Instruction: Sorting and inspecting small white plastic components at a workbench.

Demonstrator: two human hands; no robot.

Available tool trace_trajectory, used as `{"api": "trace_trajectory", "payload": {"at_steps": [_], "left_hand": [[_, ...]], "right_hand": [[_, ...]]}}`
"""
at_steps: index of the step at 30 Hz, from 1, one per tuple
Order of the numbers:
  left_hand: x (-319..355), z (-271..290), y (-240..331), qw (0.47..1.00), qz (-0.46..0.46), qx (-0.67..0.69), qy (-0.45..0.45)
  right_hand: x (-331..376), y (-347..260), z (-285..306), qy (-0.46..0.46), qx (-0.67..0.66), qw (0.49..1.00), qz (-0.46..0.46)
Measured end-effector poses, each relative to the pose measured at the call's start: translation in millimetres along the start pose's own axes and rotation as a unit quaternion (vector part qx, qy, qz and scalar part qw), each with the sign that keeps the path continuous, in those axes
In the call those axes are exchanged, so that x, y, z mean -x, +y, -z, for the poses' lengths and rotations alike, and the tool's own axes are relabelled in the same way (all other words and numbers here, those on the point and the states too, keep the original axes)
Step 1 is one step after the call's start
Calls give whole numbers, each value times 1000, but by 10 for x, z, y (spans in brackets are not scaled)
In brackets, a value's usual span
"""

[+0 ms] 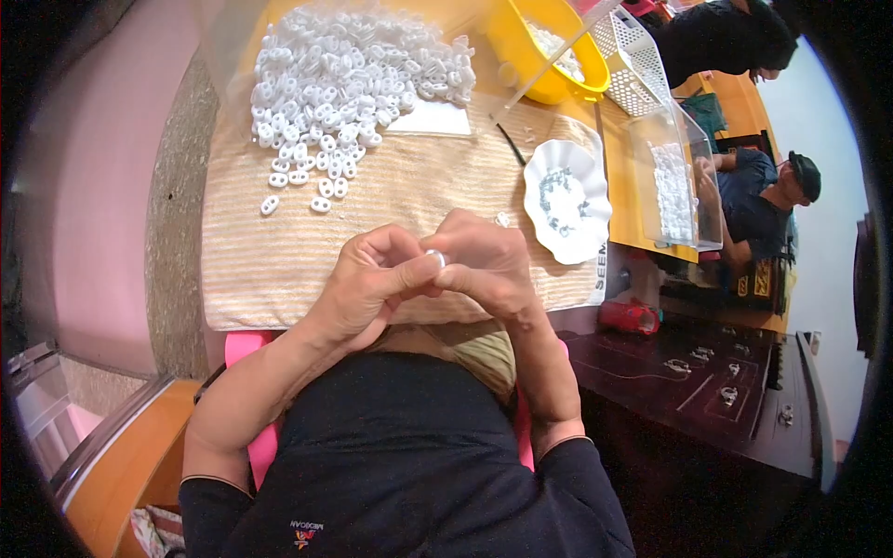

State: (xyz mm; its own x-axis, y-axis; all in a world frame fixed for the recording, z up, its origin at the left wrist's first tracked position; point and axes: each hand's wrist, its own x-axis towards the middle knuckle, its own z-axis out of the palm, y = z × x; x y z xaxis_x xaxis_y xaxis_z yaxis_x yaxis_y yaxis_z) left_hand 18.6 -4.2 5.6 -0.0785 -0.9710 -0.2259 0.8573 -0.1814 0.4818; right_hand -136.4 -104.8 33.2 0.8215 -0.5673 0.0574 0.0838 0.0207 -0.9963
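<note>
We pinch a small glossy white piece (435,257) between left hand (372,284) and right hand (488,265); matching white plastic pieces (344,79) are heaped at twelve o'clock on the ribbed striped cloth (279,251).

Both hands meet at the near edge of the striped cloth (279,251): left hand (372,279) and right hand (488,265) pinch one small white piece (435,256) between fingers. Pile of white pieces (344,74) at far edge. White scalloped dish (567,200) and yellow bowl (544,46) on the right side.
</note>
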Motion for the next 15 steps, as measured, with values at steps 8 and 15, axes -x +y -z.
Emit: {"api": "trace_trajectory", "payload": {"at_steps": [8,15], "left_hand": [[-12,-22,17,1000,1,-2,0],[-9,-41,38,999,33,-8,-12]], "right_hand": [[-14,-108,-19,4,7,1000,-29],[43,-91,57,1,40,999,8]]}}
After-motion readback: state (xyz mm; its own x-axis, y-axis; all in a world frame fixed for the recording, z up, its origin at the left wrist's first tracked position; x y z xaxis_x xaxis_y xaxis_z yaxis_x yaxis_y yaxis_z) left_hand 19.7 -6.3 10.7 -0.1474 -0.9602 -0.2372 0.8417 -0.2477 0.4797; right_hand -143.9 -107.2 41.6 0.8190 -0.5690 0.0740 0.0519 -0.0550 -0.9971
